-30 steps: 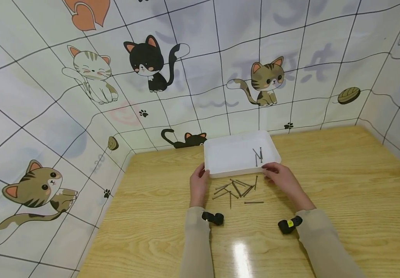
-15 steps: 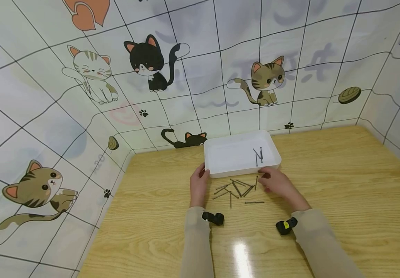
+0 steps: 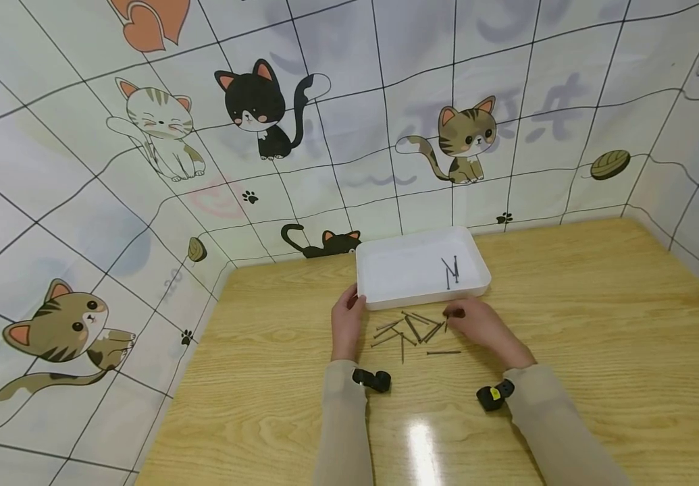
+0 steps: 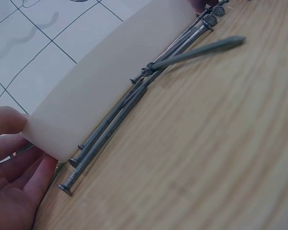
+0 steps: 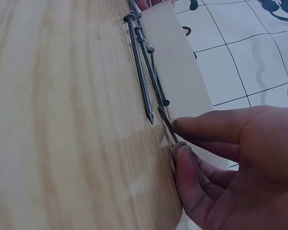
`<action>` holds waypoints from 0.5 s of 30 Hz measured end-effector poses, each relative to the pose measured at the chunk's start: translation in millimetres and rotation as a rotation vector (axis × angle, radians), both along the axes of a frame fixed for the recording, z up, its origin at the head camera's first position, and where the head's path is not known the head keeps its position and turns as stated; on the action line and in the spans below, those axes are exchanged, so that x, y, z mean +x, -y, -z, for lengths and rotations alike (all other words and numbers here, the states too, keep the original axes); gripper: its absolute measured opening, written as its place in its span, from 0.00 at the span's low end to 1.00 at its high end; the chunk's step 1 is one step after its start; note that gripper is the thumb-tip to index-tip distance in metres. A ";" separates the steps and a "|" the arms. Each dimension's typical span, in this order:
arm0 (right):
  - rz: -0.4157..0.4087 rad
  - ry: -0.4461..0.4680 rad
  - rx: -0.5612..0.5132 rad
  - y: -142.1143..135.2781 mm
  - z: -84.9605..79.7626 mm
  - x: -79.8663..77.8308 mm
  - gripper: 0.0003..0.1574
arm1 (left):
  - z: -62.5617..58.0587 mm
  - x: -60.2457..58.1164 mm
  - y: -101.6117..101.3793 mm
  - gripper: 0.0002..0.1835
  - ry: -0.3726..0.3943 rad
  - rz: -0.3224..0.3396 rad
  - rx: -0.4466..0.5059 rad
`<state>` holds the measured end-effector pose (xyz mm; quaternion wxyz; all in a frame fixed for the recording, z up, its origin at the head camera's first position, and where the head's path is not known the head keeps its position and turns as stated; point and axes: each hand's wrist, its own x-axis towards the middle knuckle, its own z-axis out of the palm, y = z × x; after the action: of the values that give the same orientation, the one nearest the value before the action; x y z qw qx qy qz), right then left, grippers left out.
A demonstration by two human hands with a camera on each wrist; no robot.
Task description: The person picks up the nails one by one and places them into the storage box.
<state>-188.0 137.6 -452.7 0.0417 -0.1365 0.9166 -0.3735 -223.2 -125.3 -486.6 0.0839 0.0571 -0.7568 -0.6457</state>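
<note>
A shallow white plastic tray (image 3: 400, 273) stands against the wall, with several dark nails (image 3: 456, 270) at its right end. My left hand (image 3: 347, 327) holds the tray's front left corner, fingers bent at its wall in the left wrist view. Before the tray lies a loose heap of long steel nails (image 3: 412, 329). At the right end of this heap my right hand (image 3: 484, 329) pinches a nail (image 5: 166, 123) between thumb and forefinger, close to the tabletop. Its head end is partly hidden by the fingertips.
The wooden table (image 3: 598, 324) reaches back to walls covered with a cat-print sheet (image 3: 349, 135). One nail (image 3: 444, 352) lies apart, nearer the front. Small black cameras (image 3: 373, 380) are strapped on both wrists.
My right hand has left the tray's front right edge and come down and left to the nail at the heap's right end. The left hand has stayed at the tray corner.
</note>
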 end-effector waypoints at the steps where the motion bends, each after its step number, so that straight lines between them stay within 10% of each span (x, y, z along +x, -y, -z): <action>1: 0.000 0.000 0.002 -0.8 -0.2 -0.3 0.13 | -0.3 0.0 -0.2 0.23 0.001 -0.001 -0.003; 15: 0.048 0.038 0.012 -17.8 7.0 -6.8 0.12 | -1.5 0.4 -1.3 0.23 0.017 -0.002 0.006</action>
<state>-194.8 155.3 -459.8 0.0509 -0.1069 0.9209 -0.3714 -222.8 -124.0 -485.1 0.0779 0.0638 -0.7555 -0.6474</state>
